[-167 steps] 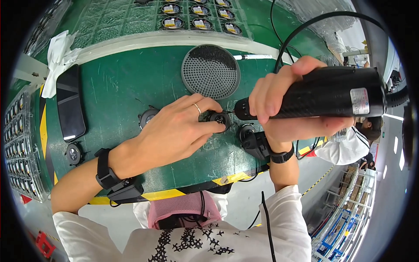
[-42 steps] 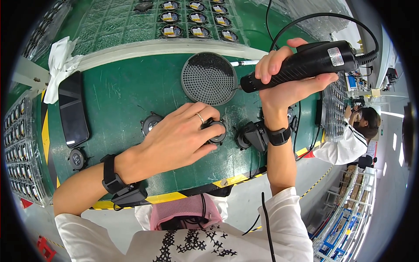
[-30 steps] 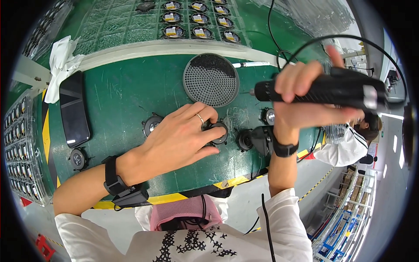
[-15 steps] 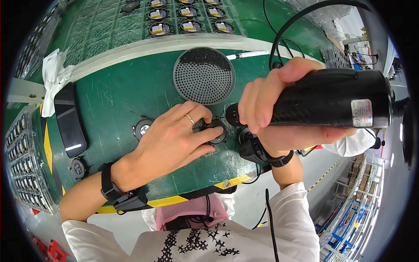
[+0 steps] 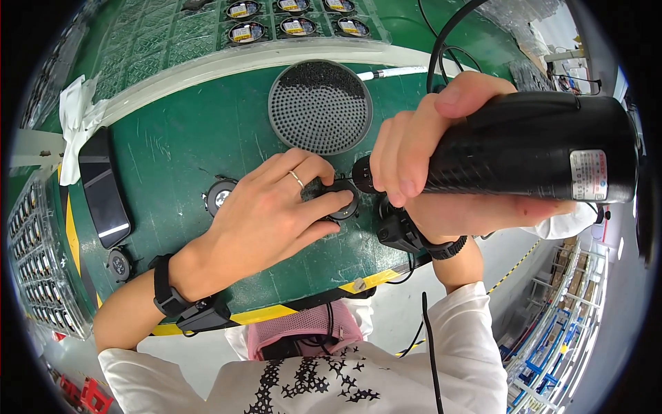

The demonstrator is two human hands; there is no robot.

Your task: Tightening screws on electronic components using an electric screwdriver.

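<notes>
My left hand [image 5: 258, 217] pins a small round black part [image 5: 347, 207] to the green bench, thumb and fingers curled about its edge. My right hand [image 5: 420, 148] wraps around a black electric screwdriver [image 5: 531, 148] lying almost level. The tool's nose reaches over the part beside my left fingertips; whether the bit touches a screw I cannot make out. Close to my left hand rests another round part [image 5: 219, 196] with a bright centre, partly covered. Beyond both hands is a round grey dish [image 5: 314, 124] with a dimpled bottom, small black screws [image 5: 324, 72] heaped along its far side.
A phone [image 5: 105, 196] lies at the left, with a round black part [image 5: 119, 263] below it and white cloth [image 5: 74, 121] above. Clear trays of round parts [image 5: 298, 27] stand behind the pale ledge [image 5: 200, 72]. A white-barrelled pen [image 5: 396, 72] lies behind the dish. Black cable [image 5: 436, 52] loops at right.
The screwdriver's nose has shifted slightly left and up, closer over the part. My left hand keeps its grip. The whole view has tilted a little, so the dish and trays appear higher.
</notes>
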